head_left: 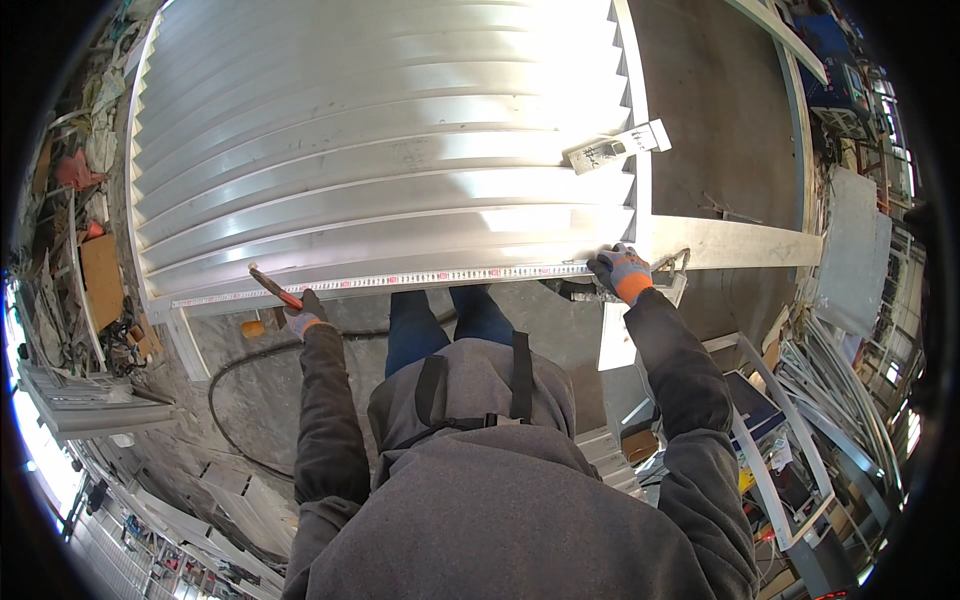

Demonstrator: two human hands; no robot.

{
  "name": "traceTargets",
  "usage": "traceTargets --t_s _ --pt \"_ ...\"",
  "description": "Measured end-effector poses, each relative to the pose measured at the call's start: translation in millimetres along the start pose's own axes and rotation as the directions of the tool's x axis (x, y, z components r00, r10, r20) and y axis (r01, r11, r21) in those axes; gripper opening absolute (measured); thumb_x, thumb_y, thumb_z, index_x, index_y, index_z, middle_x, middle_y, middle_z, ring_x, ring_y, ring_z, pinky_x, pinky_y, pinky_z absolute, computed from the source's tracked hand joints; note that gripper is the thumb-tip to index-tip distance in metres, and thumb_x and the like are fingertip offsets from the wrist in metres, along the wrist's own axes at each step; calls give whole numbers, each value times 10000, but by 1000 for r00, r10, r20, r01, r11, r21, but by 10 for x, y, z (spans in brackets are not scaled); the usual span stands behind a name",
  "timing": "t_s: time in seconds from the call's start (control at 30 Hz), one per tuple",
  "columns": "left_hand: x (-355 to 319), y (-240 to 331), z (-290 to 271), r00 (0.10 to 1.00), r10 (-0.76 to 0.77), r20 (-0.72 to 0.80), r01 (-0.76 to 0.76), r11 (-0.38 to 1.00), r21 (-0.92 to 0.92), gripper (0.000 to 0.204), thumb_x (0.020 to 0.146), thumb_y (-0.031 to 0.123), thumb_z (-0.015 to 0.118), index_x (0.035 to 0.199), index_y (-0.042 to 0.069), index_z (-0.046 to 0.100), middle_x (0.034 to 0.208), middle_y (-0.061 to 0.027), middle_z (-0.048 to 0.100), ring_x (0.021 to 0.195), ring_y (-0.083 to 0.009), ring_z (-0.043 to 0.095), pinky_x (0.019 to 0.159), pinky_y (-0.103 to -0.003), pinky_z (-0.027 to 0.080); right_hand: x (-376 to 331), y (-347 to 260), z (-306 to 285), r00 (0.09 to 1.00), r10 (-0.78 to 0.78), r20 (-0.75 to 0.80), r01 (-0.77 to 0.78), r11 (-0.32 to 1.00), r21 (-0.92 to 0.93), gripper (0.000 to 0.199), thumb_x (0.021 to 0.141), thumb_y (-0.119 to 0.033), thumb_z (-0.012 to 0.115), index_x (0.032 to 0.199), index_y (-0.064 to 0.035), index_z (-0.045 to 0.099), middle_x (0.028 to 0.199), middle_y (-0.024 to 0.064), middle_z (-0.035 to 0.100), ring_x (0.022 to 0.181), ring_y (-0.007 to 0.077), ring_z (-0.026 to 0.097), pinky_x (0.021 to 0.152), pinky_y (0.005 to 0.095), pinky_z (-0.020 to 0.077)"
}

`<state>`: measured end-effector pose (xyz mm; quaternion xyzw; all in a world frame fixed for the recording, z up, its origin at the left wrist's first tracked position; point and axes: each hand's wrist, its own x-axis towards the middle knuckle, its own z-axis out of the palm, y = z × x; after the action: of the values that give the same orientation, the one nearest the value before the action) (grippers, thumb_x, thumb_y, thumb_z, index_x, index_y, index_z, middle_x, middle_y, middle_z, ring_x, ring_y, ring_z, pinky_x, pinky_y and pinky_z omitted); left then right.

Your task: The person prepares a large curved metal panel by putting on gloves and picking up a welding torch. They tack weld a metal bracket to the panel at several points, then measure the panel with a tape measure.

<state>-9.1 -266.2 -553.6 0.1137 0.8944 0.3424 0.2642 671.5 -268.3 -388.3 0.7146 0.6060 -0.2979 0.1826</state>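
A large silvery louvred metal panel (380, 150) lies flat in front of me. Along its near edge stretches a white tape measure (440, 278), its blade running from the left corner to my right hand. My right hand (622, 272), in a grey and orange glove, is closed around the tape's right end at the panel's near right corner; the tape's case is hidden. My left hand (305, 314), gloved alike, is closed on a red-handled hand tool (276, 288) that points up and left across the tape. The tool's exact kind is unclear.
A small marked metal piece (615, 148) rests on the panel's right side. To the right, a flat metal bar (740, 243) extends from the frame. A black hose (215, 400) curves over the floor on the left. Long metal profiles (840, 385) are piled at right.
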Motion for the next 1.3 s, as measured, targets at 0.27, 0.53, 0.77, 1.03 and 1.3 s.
traceTargets --t_s 0.27,0.53,0.77,1.03,1.3 --pt "17 86 4 998 66 0 -66 996 64 672 830 345 840 1318 -54 608 1051 -180 740 915 -313 701 828 -423 542 7 24 34 1000 -14 -5 14 1000 -2 412 989 -554 587 1027 -175 743 1156 145 659 1129 367 634 932 524 529" --pt "9 146 56 998 55 -28 -50 986 162 699 828 414 823 1333 -23 618 1042 -187 744 904 -350 702 815 -469 537 6 22 40 1000 -13 2 13 1000 0 403 990 -545 584 1039 -178 742 1147 147 662 1114 372 635 919 525 535" --pt "-139 265 41 997 79 -7 -78 992 103 674 861 342 814 1373 -33 587 1012 -162 739 850 -313 712 746 -440 551 4 -13 8 1000 3 3 -3 1000 2 404 980 -539 598 1040 -172 757 1166 153 669 1104 374 647 922 518 535" --pt "-555 556 -282 955 35 293 -3 994 -108 341 968 319 729 1093 19 626 860 -93 701 678 -204 688 538 -330 542 36 81 86 1000 -1 -5 1 1000 13 419 992 -536 576 1086 -167 749 1181 157 682 1109 373 658 929 505 534" --pt "-1555 1221 -1022 679 -88 729 104 994 24 221 1018 284 687 930 85 648 748 -68 666 493 -103 511 436 -297 371 98 182 180 996 -66 -61 73 991 113 328 945 -435 690 1019 -127 776 1111 184 692 1067 414 665 901 512 539"
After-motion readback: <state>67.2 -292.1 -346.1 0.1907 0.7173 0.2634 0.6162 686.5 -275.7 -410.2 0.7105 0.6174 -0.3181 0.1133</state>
